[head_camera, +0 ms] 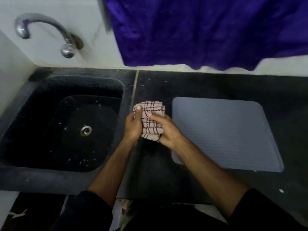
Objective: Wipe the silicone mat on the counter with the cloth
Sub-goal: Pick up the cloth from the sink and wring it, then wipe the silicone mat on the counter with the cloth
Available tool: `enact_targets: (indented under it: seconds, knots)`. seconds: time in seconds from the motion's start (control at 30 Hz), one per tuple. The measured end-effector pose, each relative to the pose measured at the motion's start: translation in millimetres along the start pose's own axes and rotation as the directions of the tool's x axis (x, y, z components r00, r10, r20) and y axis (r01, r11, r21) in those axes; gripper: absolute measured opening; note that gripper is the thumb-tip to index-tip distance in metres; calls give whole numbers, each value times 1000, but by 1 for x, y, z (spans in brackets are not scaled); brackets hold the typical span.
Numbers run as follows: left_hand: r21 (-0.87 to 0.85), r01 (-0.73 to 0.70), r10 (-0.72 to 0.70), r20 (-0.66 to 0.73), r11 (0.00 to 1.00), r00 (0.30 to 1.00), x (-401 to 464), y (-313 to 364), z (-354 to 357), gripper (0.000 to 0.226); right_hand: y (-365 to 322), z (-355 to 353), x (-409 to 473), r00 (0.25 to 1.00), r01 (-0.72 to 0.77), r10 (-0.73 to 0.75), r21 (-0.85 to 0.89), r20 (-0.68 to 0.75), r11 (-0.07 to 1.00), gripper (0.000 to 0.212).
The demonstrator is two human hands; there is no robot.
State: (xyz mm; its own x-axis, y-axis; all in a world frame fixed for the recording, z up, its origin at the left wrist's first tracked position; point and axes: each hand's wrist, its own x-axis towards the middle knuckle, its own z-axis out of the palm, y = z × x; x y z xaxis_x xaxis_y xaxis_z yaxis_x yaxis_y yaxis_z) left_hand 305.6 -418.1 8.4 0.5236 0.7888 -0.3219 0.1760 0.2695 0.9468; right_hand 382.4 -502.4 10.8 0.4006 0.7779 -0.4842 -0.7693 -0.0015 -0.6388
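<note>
A bunched white cloth (150, 120) with dark checked lines is held between both hands, above the dark counter (208, 84) just left of the mat. My left hand (132, 125) grips its left side with the thumb on top. My right hand (166, 130) clasps its right and lower part. The grey-blue silicone mat (228, 132) lies flat on the counter to the right of the hands; my right forearm covers its near left corner. The cloth does not touch the mat.
A black sink (33, 104) with a metal drain (85, 130) fills the left side, below a curved chrome tap (43, 25) on the white wall. A purple fabric (208, 30) hangs over the back of the counter. The counter's front edge runs near my body.
</note>
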Motion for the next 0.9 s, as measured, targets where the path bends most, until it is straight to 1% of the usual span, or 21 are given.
enact_targets:
  seconds: [0.1,0.17,0.23,0.27,0.3,0.33,0.4,0.43,0.47,0.53,0.6,0.63,0.7,0.77,0.9]
  knots:
    - [96,-59,57,20,994,998,-17,-22,56,40,-18,-55,-33,995,46,-53,-80,-87,996,32]
    - [231,-148,144,34,962,989,-25,-36,80,34,-31,-87,-52,983,80,-95,-103,-160,992,27]
    - [390,-294,264,130,872,956,-35,-49,96,22,-49,-118,-70,959,127,-145,-87,-244,988,28]
    - [448,-374,312,209,812,927,-40,-57,105,17,-60,-137,-81,944,152,-164,-64,-285,986,29]
    - [497,-450,348,289,742,892,-45,-64,113,16,-70,-155,-91,930,179,-186,-51,-317,982,30]
    - [552,-514,365,364,656,857,-47,-70,117,21,-79,-170,-99,917,199,-202,-43,-345,979,32]
    - [652,-614,355,501,444,789,-53,-80,128,39,-93,-199,-113,892,214,-212,-41,-400,976,34]
    - [674,-650,325,563,351,760,-57,-83,134,49,-97,-211,-118,879,217,-213,-39,-427,975,35]
    - [683,-676,279,616,277,737,-63,-87,141,58,-100,-221,-124,867,221,-212,-34,-451,975,36]
    - [676,-715,180,692,178,699,-71,-97,153,75,-102,-237,-132,839,241,-232,-47,-492,969,39]
    - [661,-744,92,738,102,668,-76,-107,163,83,-102,-251,-137,789,283,-291,-100,-541,954,39]
    - [662,-746,48,745,68,666,-76,-112,166,84,-102,-256,-139,762,298,-316,-127,-566,946,37]
    - [688,-725,3,725,21,689,-75,-122,166,83,-102,-264,-142,732,316,-345,-156,-587,936,31]
    - [708,-706,29,706,-1,708,-75,-130,162,81,-103,-269,-144,730,316,-351,-167,-586,934,26]
    - [718,-695,83,695,-33,714,-77,-134,159,79,-106,-274,-143,716,314,-350,-169,-603,934,24]
